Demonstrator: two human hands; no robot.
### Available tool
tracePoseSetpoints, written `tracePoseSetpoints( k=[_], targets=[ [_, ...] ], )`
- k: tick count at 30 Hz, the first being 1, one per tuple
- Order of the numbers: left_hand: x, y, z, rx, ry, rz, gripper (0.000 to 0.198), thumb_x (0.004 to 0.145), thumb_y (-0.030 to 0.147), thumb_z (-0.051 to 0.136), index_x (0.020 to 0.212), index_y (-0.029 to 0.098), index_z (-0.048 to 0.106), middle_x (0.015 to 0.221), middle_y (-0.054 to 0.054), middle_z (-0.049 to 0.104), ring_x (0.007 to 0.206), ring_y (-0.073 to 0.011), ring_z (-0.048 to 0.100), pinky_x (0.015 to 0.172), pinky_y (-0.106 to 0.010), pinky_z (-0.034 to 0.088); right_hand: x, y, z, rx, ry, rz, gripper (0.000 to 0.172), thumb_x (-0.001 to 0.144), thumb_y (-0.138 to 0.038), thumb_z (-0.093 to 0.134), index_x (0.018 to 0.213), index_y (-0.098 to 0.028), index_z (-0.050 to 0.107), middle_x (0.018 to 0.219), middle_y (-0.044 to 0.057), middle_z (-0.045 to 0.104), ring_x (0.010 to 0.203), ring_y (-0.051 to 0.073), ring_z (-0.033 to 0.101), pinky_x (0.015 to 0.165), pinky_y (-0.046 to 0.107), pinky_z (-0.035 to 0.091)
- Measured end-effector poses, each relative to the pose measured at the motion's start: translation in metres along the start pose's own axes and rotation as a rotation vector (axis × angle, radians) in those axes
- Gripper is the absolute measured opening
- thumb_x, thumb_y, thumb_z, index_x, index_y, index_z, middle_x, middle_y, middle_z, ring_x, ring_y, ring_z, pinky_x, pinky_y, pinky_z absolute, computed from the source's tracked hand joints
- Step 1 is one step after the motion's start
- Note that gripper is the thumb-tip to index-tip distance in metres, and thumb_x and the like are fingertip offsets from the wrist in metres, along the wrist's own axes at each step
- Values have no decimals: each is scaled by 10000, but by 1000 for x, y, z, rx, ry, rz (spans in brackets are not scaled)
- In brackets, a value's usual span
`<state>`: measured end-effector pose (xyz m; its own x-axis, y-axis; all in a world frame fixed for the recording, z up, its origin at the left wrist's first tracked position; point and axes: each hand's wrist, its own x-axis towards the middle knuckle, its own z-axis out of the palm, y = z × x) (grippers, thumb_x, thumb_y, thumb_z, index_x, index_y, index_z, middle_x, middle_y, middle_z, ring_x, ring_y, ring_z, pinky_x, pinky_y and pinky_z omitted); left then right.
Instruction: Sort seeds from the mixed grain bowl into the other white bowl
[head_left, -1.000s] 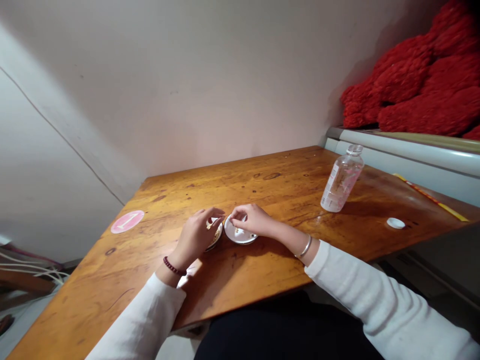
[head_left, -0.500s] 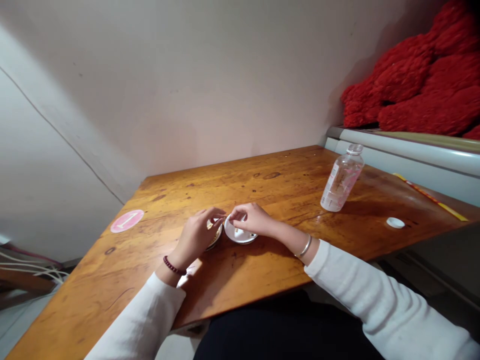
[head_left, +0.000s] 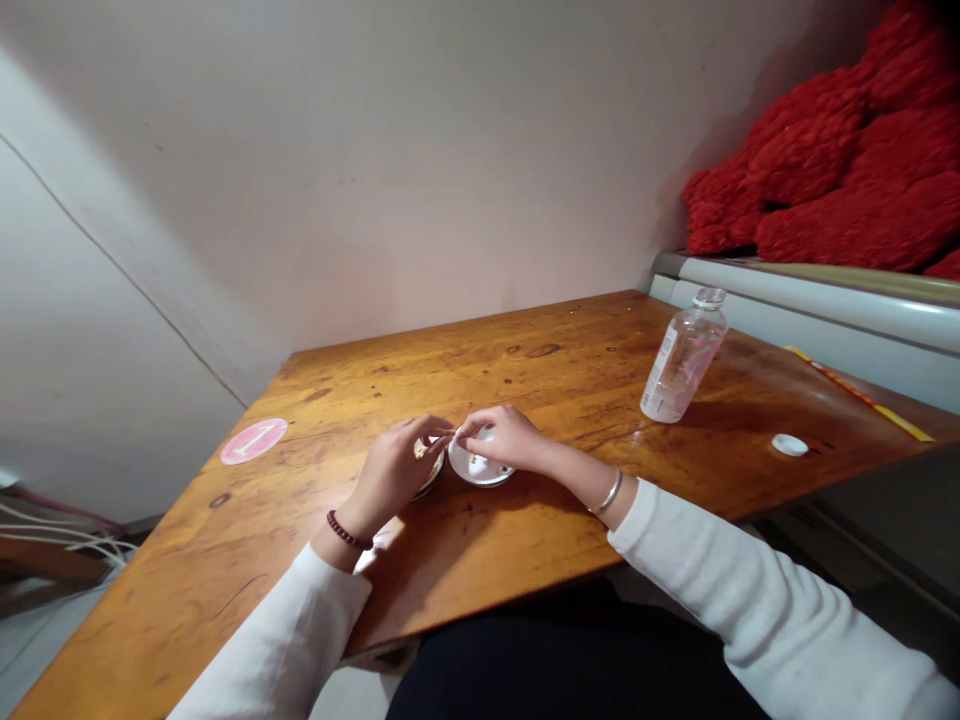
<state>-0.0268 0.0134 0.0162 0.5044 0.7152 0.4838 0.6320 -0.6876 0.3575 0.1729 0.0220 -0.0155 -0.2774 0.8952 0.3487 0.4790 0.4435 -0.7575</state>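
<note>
Two small dishes stand side by side on the wooden table [head_left: 405, 380]. My left hand [head_left: 397, 455] is over the left dish [head_left: 429, 478], which holds pale bits and is mostly covered by the hand. Its thumb and fingers are pinched together toward the right. Above the white right dish [head_left: 480, 470], my right hand [head_left: 501, 437] is also closed in a pinch, its fingertips almost meeting the left ones. A few small dark and brown bits lie in that dish. Whatever the fingertips hold is too small to make out.
A clear plastic bottle [head_left: 682, 360] without a cap stands to the right, with a white cap [head_left: 790, 445] and a yellow-and-red strip [head_left: 859, 393] beyond it. A pink round sticker marked 1 [head_left: 253, 441] lies at left. Red plush [head_left: 840, 160] rests on a pale chest behind.
Almost nothing differs. The fingertips of both hands have drawn very slightly closer together over the dishes.
</note>
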Motion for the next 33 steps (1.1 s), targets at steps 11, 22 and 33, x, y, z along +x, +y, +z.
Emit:
tracePoseSetpoints(
  k=[11, 22, 33],
  targets=[
    [0, -1, 0, 11, -14, 9, 167, 880, 310, 545, 977, 217, 643, 911, -43, 695, 781, -155, 627, 698, -258, 490, 0, -1, 0, -3, -16, 14, 137, 772, -302, 650, 853, -238, 740, 847, 0, 744, 825, 159, 683, 704, 228, 480],
    [0, 1, -1, 15, -8, 12, 157, 873, 288, 552, 979, 222, 646, 909, -32, 701, 778, -150, 628, 695, -255, 484, 0, 3, 3, 4, -35, -14, 159, 750, -272, 646, 860, -223, 749, 823, 15, 742, 801, 170, 687, 736, 238, 502],
    [0, -1, 0, 14, -15, 19, 164, 870, 302, 557, 987, 224, 642, 911, -33, 705, 780, -155, 640, 693, -254, 491, 0, 5, 4, 4, -37, -18, 161, 752, -280, 644, 857, -215, 748, 813, 22, 742, 791, 173, 688, 717, 235, 506]
  ],
)
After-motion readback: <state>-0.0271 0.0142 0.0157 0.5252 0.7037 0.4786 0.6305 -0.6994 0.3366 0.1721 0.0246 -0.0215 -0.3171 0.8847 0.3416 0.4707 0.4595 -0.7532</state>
